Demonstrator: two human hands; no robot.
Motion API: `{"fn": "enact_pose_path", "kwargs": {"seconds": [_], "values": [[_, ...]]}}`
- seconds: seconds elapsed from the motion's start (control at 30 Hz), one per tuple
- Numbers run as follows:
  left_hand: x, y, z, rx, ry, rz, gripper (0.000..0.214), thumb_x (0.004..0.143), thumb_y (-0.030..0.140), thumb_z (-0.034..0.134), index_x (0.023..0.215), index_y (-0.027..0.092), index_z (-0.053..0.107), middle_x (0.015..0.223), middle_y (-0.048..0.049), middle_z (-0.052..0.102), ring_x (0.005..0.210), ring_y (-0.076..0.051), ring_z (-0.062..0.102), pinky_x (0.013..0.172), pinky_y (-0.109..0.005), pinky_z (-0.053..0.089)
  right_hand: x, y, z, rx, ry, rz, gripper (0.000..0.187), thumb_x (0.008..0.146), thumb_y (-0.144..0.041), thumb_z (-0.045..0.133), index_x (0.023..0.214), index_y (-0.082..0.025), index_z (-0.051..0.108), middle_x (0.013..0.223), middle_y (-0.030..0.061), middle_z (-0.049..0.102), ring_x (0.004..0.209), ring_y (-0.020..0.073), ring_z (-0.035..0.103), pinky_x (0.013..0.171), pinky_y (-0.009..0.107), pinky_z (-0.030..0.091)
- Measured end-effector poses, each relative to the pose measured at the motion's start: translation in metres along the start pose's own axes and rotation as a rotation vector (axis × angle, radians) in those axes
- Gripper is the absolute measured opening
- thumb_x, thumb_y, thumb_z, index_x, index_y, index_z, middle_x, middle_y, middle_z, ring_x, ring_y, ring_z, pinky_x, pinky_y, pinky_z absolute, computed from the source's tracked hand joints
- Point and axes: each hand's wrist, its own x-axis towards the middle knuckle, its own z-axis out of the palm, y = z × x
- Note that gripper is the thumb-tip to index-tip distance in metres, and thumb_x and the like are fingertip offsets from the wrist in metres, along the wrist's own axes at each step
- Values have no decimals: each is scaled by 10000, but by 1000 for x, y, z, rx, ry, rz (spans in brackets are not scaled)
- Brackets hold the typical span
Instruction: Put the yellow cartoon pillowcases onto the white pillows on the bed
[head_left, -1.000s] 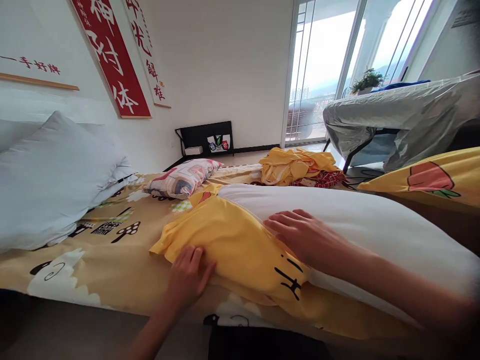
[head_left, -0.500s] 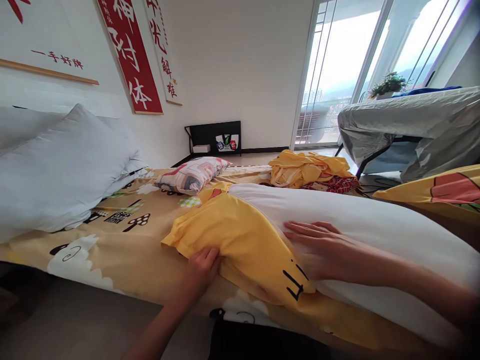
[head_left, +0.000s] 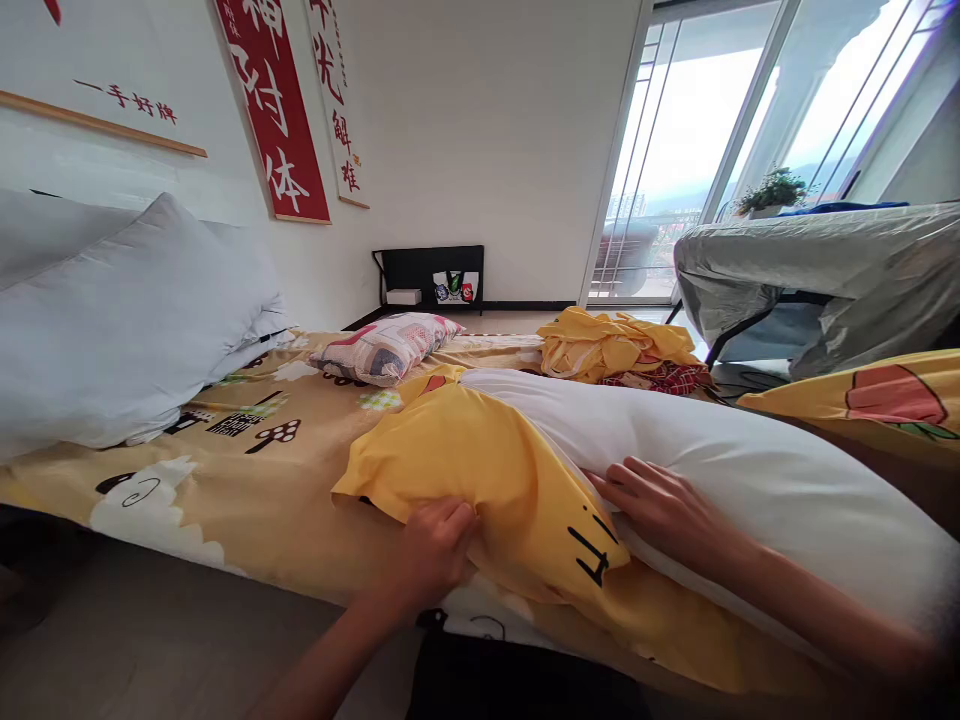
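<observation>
A yellow pillowcase (head_left: 480,450) with black printed marks covers one end of a long white pillow (head_left: 712,430) on the bed. My left hand (head_left: 439,540) is closed on the near side of the pillowcase, bunching its cloth. At the pillowcase's hem my right hand (head_left: 671,510) lies against the pillow, with its fingers bent round the cloth edge; the thumb is hidden. The rest of the white pillow stretches bare toward the right edge of the view.
The bed sheet (head_left: 277,510) has sheep prints. Grey-white pillows (head_left: 142,320) lean at the left, and a patchwork pillow (head_left: 390,345) lies at the far side. Crumpled yellow cloth (head_left: 615,340) is piled beyond. A plastic-covered table (head_left: 817,245) stands at the right.
My left hand has moved right along the pillowcase, drawing its cloth along. The fingers of my right hand, flat on the pillow before, are now bent at the hem.
</observation>
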Motion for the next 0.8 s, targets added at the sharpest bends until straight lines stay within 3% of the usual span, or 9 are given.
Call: {"fn": "enact_pose_path", "kwargs": {"seconds": [0.17,0.27,0.33,0.4,0.53,0.6,0.7,0.8], "values": [[31,29,5,-109,122,35,242,933,171,391,697,191,437,663,-5,541,615,-132,501,564,-263,329,35,-2,-14,86,156,104,369,863,-45,353,1076,-204,608,728,13,558,650,142,529,533,251,345],[40,43,11,-135,180,64,252,928,158,387,683,191,437,646,-5,524,597,-128,483,566,-262,320,41,-17,-6,103,62,56,247,855,-72,413,840,-197,626,721,17,563,660,148,531,529,259,331],[34,46,14,-118,151,74,227,917,144,392,706,188,461,659,-11,541,602,-133,499,568,-266,322,35,-25,0,116,-26,14,216,836,-76,453,744,-193,610,733,21,576,677,155,537,543,265,343],[19,42,14,-67,108,63,206,910,139,402,726,184,481,659,-15,556,597,-142,510,558,-271,315,28,-29,-2,176,-108,23,210,816,-80,483,847,-205,650,769,22,586,721,166,549,582,267,374],[-21,27,7,-42,29,-9,203,920,157,417,739,172,507,676,-30,579,622,-149,534,582,-264,334,30,-23,-29,453,-261,118,462,753,-81,534,1156,-289,622,915,21,595,877,174,566,742,279,448],[-42,19,4,-179,-14,-127,167,914,221,461,779,166,542,701,-35,591,640,-147,544,592,-253,350,41,-23,-44,550,-239,165,485,758,-94,529,1198,-283,600,1011,36,591,963,183,559,831,306,456],[-74,1,6,-601,1,-496,263,870,365,517,726,156,587,637,-34,577,584,-142,528,539,-237,355,60,-37,-58,524,-74,211,424,830,-133,479,1233,-230,567,1085,79,584,1002,215,544,890,384,433],[-100,-27,9,-1114,235,-1008,292,780,427,591,676,156,614,542,-26,572,475,-135,499,435,-224,341,79,-62,-63,456,5,62,303,878,-140,441,1127,-191,604,1024,87,607,942,213,550,863,388,411]]}}
